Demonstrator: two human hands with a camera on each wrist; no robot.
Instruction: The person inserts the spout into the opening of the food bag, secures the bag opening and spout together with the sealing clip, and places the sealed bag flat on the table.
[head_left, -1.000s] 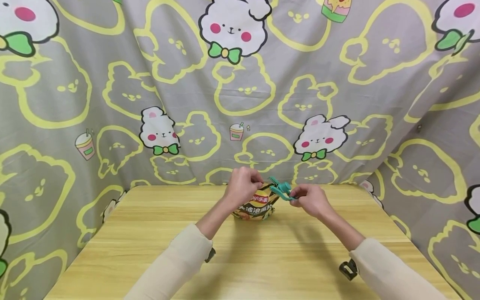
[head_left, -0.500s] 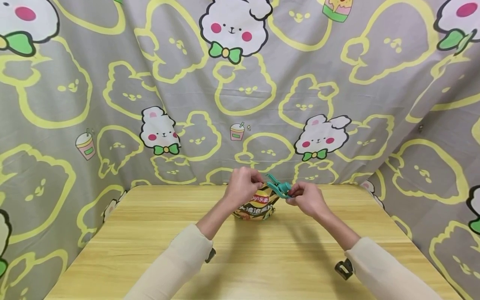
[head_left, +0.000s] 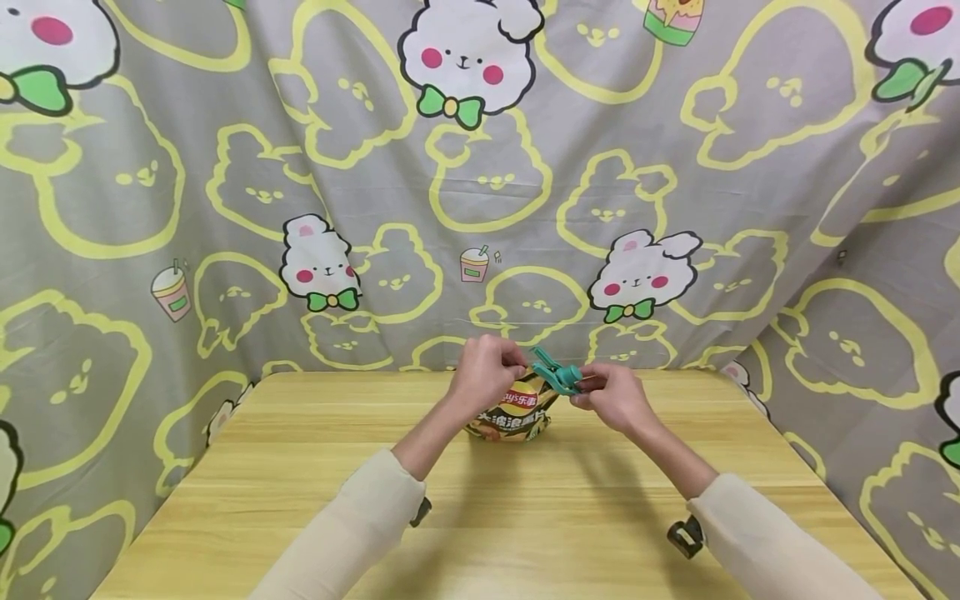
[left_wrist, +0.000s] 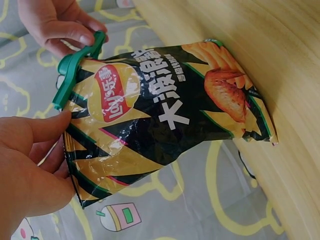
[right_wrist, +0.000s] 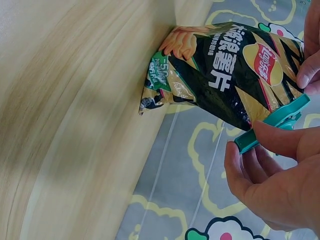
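Bright, even, diffuse light throughout, with only soft faint shadows of the forearms on the wooden table (head_left: 300,467) and a darker one under the chip bag (left_wrist: 165,115), mild glare on that bag's foil, table grain smeared by blur in the right wrist view, wide-angle bending near the head view's edges.

Bare table (head_left: 300,467) all round the chip bag (head_left: 513,417); curtain (head_left: 225,208) close behind.

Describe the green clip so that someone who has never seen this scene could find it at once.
On the wooden table, near its far edge, stands a black and yellow Lay's chip bag. At the bag's top, the right hand pinches the clip. It is the only teal plastic thing here.
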